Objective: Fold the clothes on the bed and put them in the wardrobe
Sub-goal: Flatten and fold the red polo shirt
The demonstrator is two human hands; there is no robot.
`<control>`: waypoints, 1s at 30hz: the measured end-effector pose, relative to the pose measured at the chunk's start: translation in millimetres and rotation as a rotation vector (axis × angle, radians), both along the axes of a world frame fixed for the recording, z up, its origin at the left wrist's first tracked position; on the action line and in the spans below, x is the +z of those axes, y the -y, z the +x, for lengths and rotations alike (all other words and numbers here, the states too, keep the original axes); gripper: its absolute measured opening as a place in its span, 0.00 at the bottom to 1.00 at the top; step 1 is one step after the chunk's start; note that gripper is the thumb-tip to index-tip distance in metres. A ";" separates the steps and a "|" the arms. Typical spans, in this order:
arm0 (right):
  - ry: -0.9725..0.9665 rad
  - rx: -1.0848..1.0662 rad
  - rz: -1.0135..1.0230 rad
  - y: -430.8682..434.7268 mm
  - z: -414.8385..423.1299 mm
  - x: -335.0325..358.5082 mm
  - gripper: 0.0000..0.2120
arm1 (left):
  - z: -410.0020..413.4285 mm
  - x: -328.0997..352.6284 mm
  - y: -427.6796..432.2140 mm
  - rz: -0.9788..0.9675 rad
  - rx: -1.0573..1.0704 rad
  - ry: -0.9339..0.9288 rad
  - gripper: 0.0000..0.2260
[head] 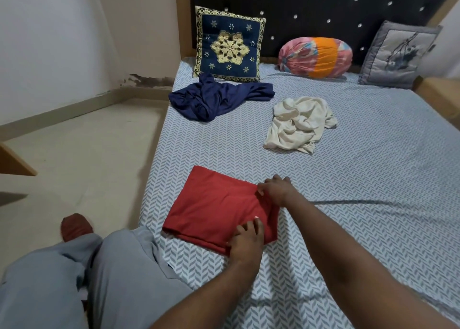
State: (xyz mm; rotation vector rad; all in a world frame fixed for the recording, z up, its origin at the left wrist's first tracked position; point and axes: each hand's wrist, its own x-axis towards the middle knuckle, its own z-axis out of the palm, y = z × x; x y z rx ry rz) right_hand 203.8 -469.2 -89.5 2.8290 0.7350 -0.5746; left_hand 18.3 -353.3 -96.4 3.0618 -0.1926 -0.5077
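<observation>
A red garment (214,204), folded into a flat rectangle, lies on the bed near its left edge. My left hand (245,239) grips its near right corner, fingers on top of the cloth. My right hand (276,189) pinches the far right edge of the same fold. A crumpled navy blue garment (214,97) lies unfolded further up the bed, below the blue cushion. To its right a crumpled cream garment (298,124) lies in a heap. No wardrobe is in view.
The bed (373,179) has a grey herringbone sheet. At the dark headboard stand a blue and gold cushion (227,44), a pink and orange bolster (315,57) and a grey cushion (398,54). My legs in grey trousers (99,279) hang beside the bed over the beige floor (74,154).
</observation>
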 end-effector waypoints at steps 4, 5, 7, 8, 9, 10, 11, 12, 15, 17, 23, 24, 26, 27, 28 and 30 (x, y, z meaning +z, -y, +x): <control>-0.013 -0.038 0.036 8.5 0.6 5.2 0.13 | 2.6 -6.1 -16.6 -0.096 -0.049 0.157 0.28; -0.040 -0.090 0.068 9.6 0.7 4.3 0.14 | 3.5 -6.2 -21.9 -0.123 -0.041 0.180 0.26; -0.091 -0.192 0.147 8.7 -0.3 3.3 0.13 | 0.6 2.6 -29.9 -0.160 -0.026 0.162 0.26; -0.107 -0.220 0.172 6.7 -0.3 3.0 0.12 | -2.1 8.4 -33.6 -0.157 -0.038 0.146 0.25; -0.115 -0.232 0.199 5.2 -0.3 1.9 0.13 | -3.3 12.8 -35.8 -0.175 -0.042 0.119 0.22; -0.125 -0.254 0.221 3.2 0.3 -0.3 0.15 | -4.7 15.9 -38.2 -0.207 -0.040 0.131 0.20; -0.138 -0.265 0.250 1.9 1.9 -3.4 0.17 | -4.4 13.8 -39.6 -0.218 -0.039 0.145 0.20; -0.156 -0.285 0.285 1.8 4.6 -6.7 0.17 | -4.6 14.5 -41.4 -0.229 -0.035 0.124 0.21; -0.213 -0.373 0.367 -1.0 7.5 0.2 0.17 | -2.3 16.8 -47.3 -0.294 0.016 0.081 0.22; -0.267 -0.410 0.404 -4.2 9.2 12.8 0.18 | -1.7 18.4 -54.2 -0.336 0.062 0.083 0.23; -0.630 -0.595 0.611 7.2 10.3 48.7 0.13 | 5.7 38.1 -94.6 -0.563 0.203 0.268 0.21; -0.688 -0.604 0.671 9.2 7.0 51.0 0.14 | 5.9 44.5 -104.1 -0.622 0.231 0.310 0.17; -0.762 -0.597 0.846 9.9 1.6 52.0 0.14 | 7.7 57.2 -122.7 -0.706 0.269 0.367 0.09; -0.768 -0.590 0.931 8.8 -2.0 51.5 0.13 | 8.5 62.4 -131.0 -0.732 0.280 0.379 0.07; -0.755 -0.582 1.002 7.3 -4.9 49.0 0.14 | 9.7 67.5 -138.2 -0.752 0.281 0.387 0.06; -0.704 -0.551 1.082 -0.7 -13.3 45.7 0.14 | 10.3 74.5 -150.0 -0.772 0.273 0.403 0.07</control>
